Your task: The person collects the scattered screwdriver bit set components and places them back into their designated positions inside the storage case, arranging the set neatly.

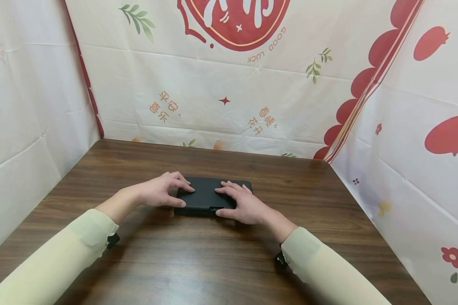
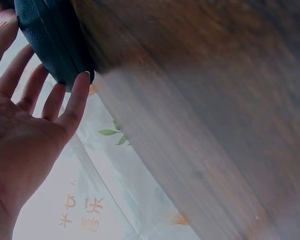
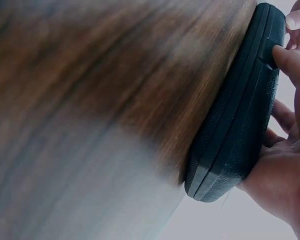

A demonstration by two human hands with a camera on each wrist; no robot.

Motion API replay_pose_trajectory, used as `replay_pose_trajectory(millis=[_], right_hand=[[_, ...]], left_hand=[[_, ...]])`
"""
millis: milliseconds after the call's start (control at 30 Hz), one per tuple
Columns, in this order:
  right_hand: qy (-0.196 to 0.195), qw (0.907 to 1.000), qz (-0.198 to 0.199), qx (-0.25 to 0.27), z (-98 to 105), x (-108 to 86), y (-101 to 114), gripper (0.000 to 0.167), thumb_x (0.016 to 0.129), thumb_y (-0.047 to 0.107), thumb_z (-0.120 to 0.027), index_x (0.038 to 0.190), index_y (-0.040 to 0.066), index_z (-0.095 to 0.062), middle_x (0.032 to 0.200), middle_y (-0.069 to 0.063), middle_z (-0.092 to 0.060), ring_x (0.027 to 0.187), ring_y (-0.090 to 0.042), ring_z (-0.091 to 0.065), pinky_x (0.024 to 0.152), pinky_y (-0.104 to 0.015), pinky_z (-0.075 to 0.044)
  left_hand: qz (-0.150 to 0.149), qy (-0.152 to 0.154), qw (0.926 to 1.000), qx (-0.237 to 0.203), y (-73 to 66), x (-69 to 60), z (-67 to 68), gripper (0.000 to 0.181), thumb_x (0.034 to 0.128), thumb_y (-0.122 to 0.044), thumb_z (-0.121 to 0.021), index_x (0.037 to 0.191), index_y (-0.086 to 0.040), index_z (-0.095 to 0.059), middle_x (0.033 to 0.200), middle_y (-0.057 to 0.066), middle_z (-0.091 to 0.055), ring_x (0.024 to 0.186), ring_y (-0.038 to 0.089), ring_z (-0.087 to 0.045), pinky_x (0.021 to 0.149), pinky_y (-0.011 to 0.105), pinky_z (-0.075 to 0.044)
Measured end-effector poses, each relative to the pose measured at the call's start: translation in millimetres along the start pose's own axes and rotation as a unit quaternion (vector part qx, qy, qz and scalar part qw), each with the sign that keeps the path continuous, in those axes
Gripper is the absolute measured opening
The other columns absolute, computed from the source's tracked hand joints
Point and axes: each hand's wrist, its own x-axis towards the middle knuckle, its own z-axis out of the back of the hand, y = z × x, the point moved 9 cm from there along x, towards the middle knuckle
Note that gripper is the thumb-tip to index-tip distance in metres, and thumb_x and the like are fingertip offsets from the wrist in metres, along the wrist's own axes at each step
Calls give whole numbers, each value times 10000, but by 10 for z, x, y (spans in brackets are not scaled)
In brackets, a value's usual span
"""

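A black hard case with a textured shell lies flat on the wooden table, a seam running around its side. My left hand rests on its left end, fingers spread over the lid and thumb at the front edge. From the other side, my right hand lies over the right end, its thumb beside the small latch on the front. In the left wrist view, loosely extended fingers of the left hand touch one end of the case. The case's contents are hidden.
Dark brown table stretches around the case on all sides. A printed white cloth hangs behind it, with more cloth along the left and right edges. Dark straps or devices show at the sleeve cuffs.
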Motion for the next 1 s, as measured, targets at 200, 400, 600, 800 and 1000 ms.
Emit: replay_pose_trajectory(millis=[200, 400, 600, 800, 1000], right_hand=[[-5, 10000, -46, 1, -13, 6, -23, 700, 1030, 483, -758, 1647, 255, -517, 1807, -22, -321, 1710, -239, -211, 1376, -593, -60], [-52, 10000, -45, 6, -11, 8, -2, 687, 1030, 498, -756, 1630, 241, -541, 1801, -48, -333, 1703, -265, -234, 1369, -612, -74], [-121, 9999, -85, -63, -10, 23, 20, 688, 1017, 510, -771, 1608, 224, -566, 1788, -70, -356, 1696, -310, -247, 1360, -636, -89], [-132, 9996, -126, -197, -31, 50, 23, 699, 1016, 532, -764, 1612, 230, -561, 1785, -61, -362, 1695, -304, -249, 1354, -641, -107], [-162, 9996, -133, -191, -19, 27, 30, 683, 1022, 523, -759, 1603, 216, -574, 1781, -74, -370, 1694, -310, -254, 1352, -647, -104]], left_hand=[[-200, -39, 9998, 91, -17, -4, -18, 415, 1008, -345, -808, 1404, -225, -774, 1520, 125, -575, 1392, 386, -474, 1084, 534, -443], [-150, 19, 9999, 78, 1, -11, -27, 412, 1017, -341, -798, 1414, -235, -768, 1533, 123, -565, 1397, 365, -468, 1086, 525, -443], [-201, 29, 9997, 133, -19, -11, -23, 405, 1013, -346, -801, 1401, -228, -777, 1524, 134, -570, 1400, 386, -471, 1110, 563, -438], [-132, 49, 9998, 144, 3, -14, -27, 408, 1015, -343, -801, 1406, -226, -773, 1530, 135, -564, 1414, 397, -460, 1145, 601, -419], [-152, 55, 9998, 139, -28, -9, -18, 409, 1012, -351, -802, 1401, -226, -776, 1531, 133, -564, 1414, 402, -461, 1137, 601, -424]])
